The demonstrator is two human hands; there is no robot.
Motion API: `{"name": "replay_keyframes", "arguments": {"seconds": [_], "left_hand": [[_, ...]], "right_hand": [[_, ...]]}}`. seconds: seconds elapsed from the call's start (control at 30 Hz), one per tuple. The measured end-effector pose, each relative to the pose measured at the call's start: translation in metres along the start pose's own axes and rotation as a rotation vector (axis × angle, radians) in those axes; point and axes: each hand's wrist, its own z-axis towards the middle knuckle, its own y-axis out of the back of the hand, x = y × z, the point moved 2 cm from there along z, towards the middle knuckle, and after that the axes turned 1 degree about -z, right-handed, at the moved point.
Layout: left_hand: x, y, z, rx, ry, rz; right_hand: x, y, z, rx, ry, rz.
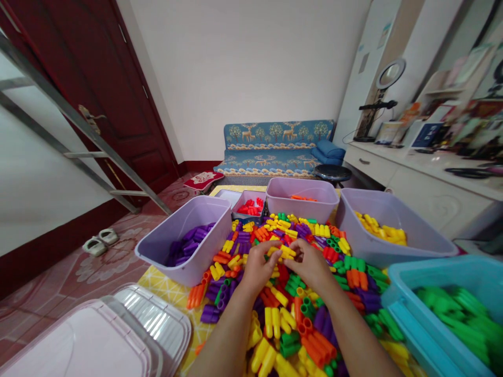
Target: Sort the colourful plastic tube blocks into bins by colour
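Note:
Over the middle of a heap of colourful plastic tube pieces (pixel 275 320), my two hands are close together. My left hand (pixel 257 264) is curled, its thumb and fingers closed on yellow tube pieces (pixel 288 252). From the other side, my right hand (pixel 310 264) bends its fingers around the same yellow pieces. Parts of the fingertips are hidden, so the exact grip is hard to see. Yellow, orange, green, purple and red pieces lie loose below and around both hands, several of them joined side by side.
Around the heap stand a lilac bin with purple pieces (pixel 157 256), a small box with red ones (pixel 238 214), a bin with orange ones (pixel 302 209), a bin with yellow ones (pixel 377 251) and a turquoise bin with green ones (pixel 416 314). Lids (pixel 86 343) lie at left.

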Motion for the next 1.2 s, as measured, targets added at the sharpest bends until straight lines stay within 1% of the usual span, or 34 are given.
{"name": "replay_keyframes", "arguments": {"seconds": [0.13, 0.2, 0.27, 0.33, 0.43, 0.5, 0.6, 0.7, 0.77, 0.83, 0.87, 0.93, 1.13, 1.2], "left_hand": [[0.005, -0.004, 0.0, -0.026, 0.045, -0.126], [0.007, -0.006, 0.0, 0.006, 0.076, -0.209], [0.008, -0.006, 0.001, 0.02, 0.097, -0.24], [0.009, -0.002, 0.001, -0.023, 0.109, -0.218], [0.011, 0.004, 0.002, -0.105, 0.118, -0.179], [0.013, 0.005, 0.003, -0.116, 0.108, -0.155], [0.016, 0.002, 0.002, -0.109, 0.061, -0.078], [0.017, -0.002, 0.001, -0.1, 0.025, -0.036], [0.017, -0.003, 0.0, -0.094, 0.027, -0.062], [0.018, -0.004, 0.0, -0.091, 0.034, -0.106], [0.018, -0.005, 0.0, -0.093, 0.038, -0.125], [0.02, -0.005, 0.001, -0.101, 0.047, -0.149], [0.02, -0.005, 0.001, -0.098, 0.081, -0.181], [0.018, -0.005, 0.001, -0.091, 0.086, -0.164]], "right_hand": [[-0.001, 0.004, 0.002, 0.091, 0.035, 0.29], [0.0, 0.008, 0.002, 0.135, 0.041, 0.333], [0.001, 0.012, 0.001, 0.133, 0.049, 0.327], [0.002, 0.016, 0.001, 0.075, 0.055, 0.307], [0.0, 0.022, 0.002, -0.077, 0.031, 0.316], [-0.002, 0.027, 0.003, -0.157, -0.009, 0.395], [-0.006, 0.037, 0.005, -0.292, -0.054, 0.567], [-0.008, 0.051, 0.004, -0.529, -0.055, 0.734], [-0.008, 0.061, 0.003, -0.708, -0.027, 0.871], [-0.007, 0.068, 0.001, -0.842, 0.018, 1.013], [-0.005, 0.071, 0.0, -0.876, 0.034, 1.071], [-0.003, 0.075, -0.001, -0.896, 0.041, 1.145], [-0.008, 0.083, -0.003, -0.864, -0.038, 1.255], [-0.011, 0.086, -0.002, -0.861, -0.04, 1.262]]}}
